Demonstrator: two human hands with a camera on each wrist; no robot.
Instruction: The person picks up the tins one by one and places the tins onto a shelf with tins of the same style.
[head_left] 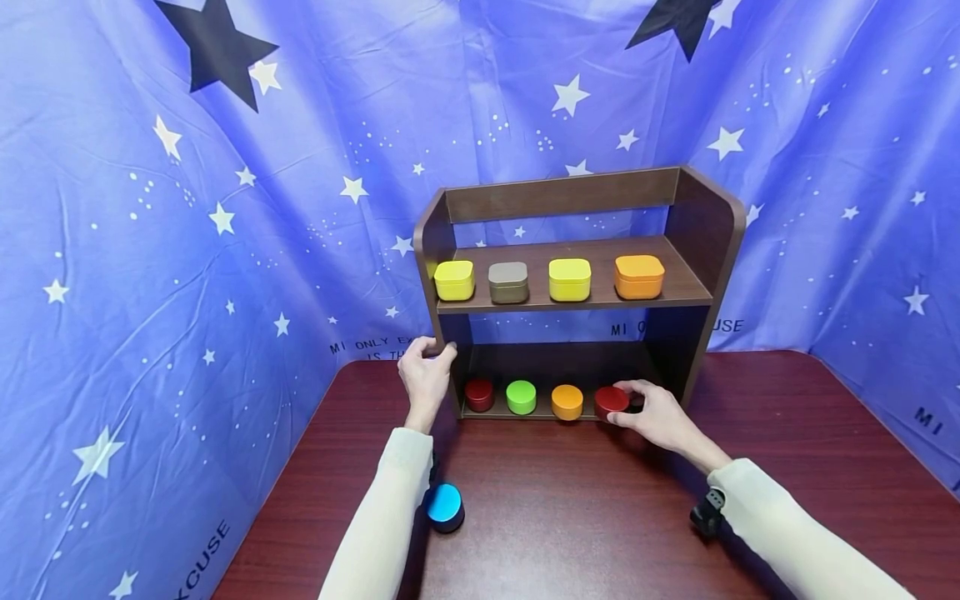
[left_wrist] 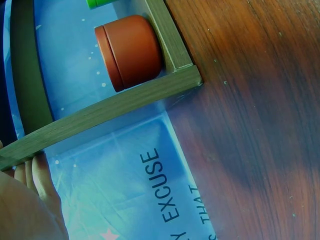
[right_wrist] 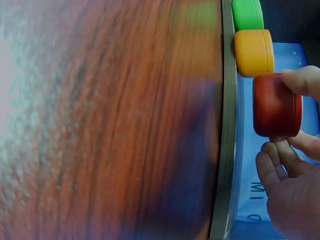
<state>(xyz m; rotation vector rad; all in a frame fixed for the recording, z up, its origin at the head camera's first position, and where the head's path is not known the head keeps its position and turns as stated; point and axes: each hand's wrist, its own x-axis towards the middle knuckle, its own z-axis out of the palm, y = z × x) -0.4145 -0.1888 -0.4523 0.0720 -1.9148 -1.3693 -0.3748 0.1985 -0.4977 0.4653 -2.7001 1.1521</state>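
Observation:
A dark brown two-tier shelf stands on the table. My left hand grips its left side panel, with fingers on the outer side in the left wrist view. At the right end of the lower tier, my right hand pinches a round dark red tin between thumb and fingers. Left of that tin stand an orange round tin, a green one and another red one in a row along the front edge.
The upper tier bears two yellow square tins, a grey-brown one and an orange one. A blue-topped round tin sits on the reddish table beside my left forearm. Starry blue cloth hangs behind and at both sides.

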